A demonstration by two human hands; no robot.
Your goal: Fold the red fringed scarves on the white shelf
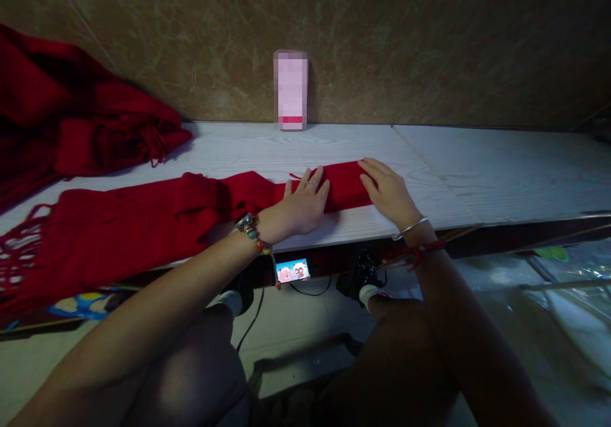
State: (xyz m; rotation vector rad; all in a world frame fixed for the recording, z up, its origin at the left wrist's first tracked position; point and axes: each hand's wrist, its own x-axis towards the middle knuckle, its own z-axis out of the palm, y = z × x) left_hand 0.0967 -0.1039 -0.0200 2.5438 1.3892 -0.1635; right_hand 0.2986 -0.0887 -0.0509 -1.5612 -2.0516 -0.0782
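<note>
A long red scarf [128,220] lies across a white wood-grain bench top [439,179], its fringed end at the far left. Toward the right the cloth narrows into a flat folded stack. On that stack rests my left hand [305,201], palm down with fingers spread, a ring on one finger and a beaded bracelet at the wrist. At the right end of the fold, my right hand [389,191] lies with its fingers stretched over the edge of the cloth. A silver bangle and a red cord circle that wrist.
A heap of red fringed cloth [71,109] sits at the back left. A pink phone [292,90], partly pixelated, leans against the brown marbled wall [429,45]. Below the bench's front edge are a small bright picture [293,270], a cable, my legs and shoes. Shiny plastic lies at the right.
</note>
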